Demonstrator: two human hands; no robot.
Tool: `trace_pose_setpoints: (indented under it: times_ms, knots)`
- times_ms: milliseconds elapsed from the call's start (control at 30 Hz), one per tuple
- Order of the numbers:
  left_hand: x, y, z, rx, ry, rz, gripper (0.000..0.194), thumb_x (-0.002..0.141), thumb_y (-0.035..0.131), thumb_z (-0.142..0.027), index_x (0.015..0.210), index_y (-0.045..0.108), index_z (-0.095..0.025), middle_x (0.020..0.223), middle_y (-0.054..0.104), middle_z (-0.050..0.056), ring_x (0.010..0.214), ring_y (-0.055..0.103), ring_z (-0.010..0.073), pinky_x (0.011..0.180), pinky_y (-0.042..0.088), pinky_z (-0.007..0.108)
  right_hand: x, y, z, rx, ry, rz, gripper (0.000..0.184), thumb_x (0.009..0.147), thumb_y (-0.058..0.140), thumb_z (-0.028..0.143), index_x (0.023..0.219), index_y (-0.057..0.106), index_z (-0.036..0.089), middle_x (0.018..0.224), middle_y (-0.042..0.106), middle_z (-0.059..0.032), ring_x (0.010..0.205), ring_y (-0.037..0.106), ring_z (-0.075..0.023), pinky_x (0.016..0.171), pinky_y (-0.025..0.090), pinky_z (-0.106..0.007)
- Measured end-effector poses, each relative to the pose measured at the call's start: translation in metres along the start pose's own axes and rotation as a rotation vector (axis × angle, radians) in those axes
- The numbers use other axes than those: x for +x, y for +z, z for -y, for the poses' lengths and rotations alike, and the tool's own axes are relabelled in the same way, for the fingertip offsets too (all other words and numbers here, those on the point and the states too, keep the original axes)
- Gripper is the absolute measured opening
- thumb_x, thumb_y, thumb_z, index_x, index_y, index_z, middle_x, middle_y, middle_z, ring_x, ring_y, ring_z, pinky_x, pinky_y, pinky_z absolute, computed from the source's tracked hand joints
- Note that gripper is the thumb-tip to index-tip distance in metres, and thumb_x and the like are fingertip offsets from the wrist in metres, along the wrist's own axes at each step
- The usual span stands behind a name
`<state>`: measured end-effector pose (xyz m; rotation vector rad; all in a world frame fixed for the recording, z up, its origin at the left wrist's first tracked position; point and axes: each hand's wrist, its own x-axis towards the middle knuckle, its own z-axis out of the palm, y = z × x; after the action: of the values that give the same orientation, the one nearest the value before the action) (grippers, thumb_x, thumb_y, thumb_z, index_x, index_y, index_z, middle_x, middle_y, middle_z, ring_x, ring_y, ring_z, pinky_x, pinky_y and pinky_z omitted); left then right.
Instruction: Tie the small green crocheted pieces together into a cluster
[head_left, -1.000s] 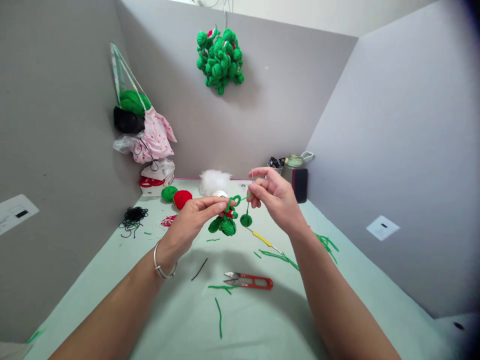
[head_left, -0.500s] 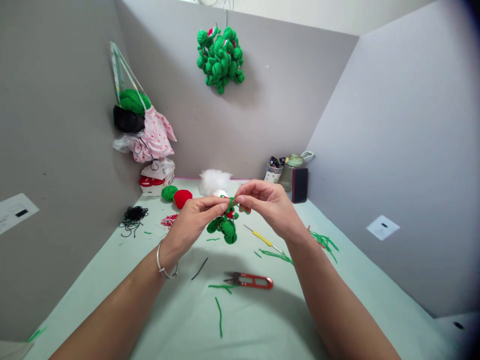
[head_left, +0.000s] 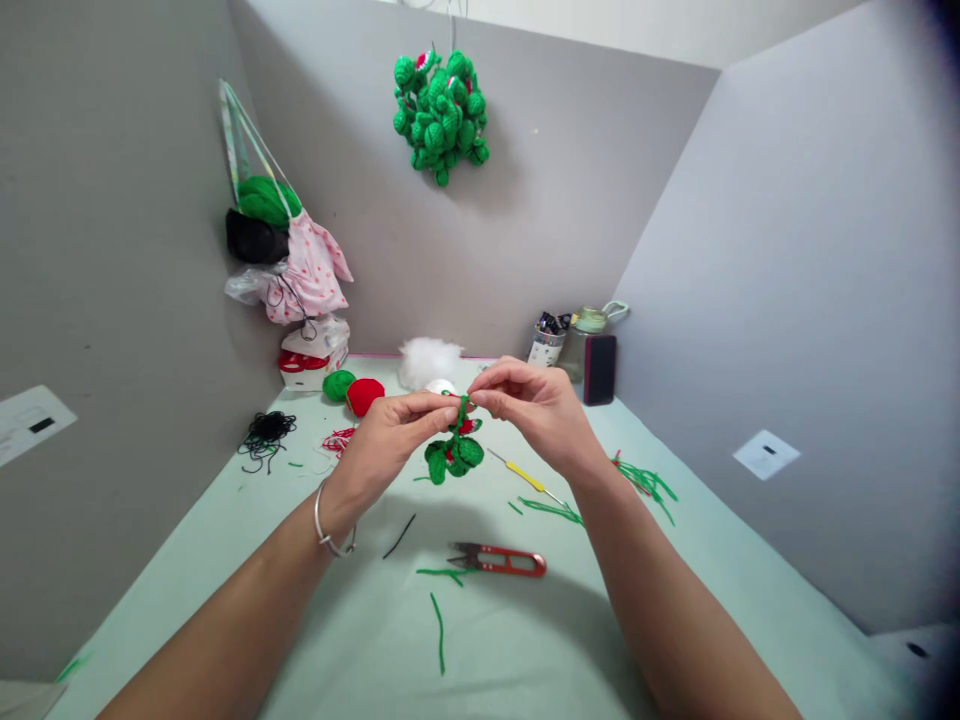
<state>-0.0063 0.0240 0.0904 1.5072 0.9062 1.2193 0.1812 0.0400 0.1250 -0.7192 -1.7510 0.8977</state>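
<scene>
My left hand (head_left: 394, 435) and my right hand (head_left: 536, 405) meet above the table, fingertips pinched together on the top of a small green crocheted piece (head_left: 454, 452) with a bit of red in it. The piece hangs below my fingers, its green lobes dangling. My left wrist wears a silver bangle (head_left: 328, 525). On the pale green table (head_left: 525, 650) below lie red thread snips (head_left: 499, 561) and a yellow-handled crochet hook (head_left: 529, 478).
Green yarn scraps (head_left: 439, 630) litter the table, with more at the right (head_left: 645, 480). At the back are green and red yarn balls (head_left: 352, 392), white stuffing (head_left: 429, 362), a black yarn tangle (head_left: 264, 435), a cup and jar (head_left: 574, 345). A cluster of green crocheted pieces (head_left: 440, 115) hangs on the wall; bags (head_left: 281, 255) hang left.
My right hand, held apart with a strand a second ago, has come in to meet my left hand at the piece. The piece's lobes have swung slightly.
</scene>
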Motion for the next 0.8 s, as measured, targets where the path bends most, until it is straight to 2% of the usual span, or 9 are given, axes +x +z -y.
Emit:
trace_pose_setpoints:
  times_ms: [433,667,800]
  knots:
    - [-0.0016,-0.0004,-0.0014,0.011,-0.005,0.004,0.024,0.086,0.071,-0.039,0.100,0.081,-0.022,0.095,0.076,0.006,0.093,0.065,0.0211,0.086,0.049,0.032,-0.0008,-0.0032,-0.0024,-0.070,-0.062,0.029,0.009,0.085,0.072,0.022,0.077,0.073,0.018,0.076,0.064,-0.0008,0.066,0.054,-0.0111,0.060,0.042,-0.026]
    - [-0.0005,-0.0008,0.0006,0.011,0.009,0.001,0.025,0.086,0.071,-0.040,0.100,0.081,-0.022,0.094,0.076,0.006,0.094,0.065,0.0221,0.086,0.050,0.033,-0.0013,-0.0031,-0.0032,-0.062,-0.051,0.016,0.011,0.084,0.074,0.027,0.077,0.073,0.018,0.076,0.064,-0.0012,0.066,0.054,-0.0115,0.059,0.042,-0.026]
    - [-0.0004,-0.0004,-0.0006,0.001,0.005,0.012,0.025,0.086,0.070,-0.039,0.099,0.081,-0.022,0.092,0.076,0.006,0.092,0.065,0.0212,0.084,0.050,0.032,-0.0011,-0.0022,-0.0025,-0.056,-0.048,0.021,0.010,0.084,0.073,0.025,0.077,0.073,0.018,0.076,0.064,-0.0011,0.065,0.054,-0.0113,0.059,0.043,-0.026]
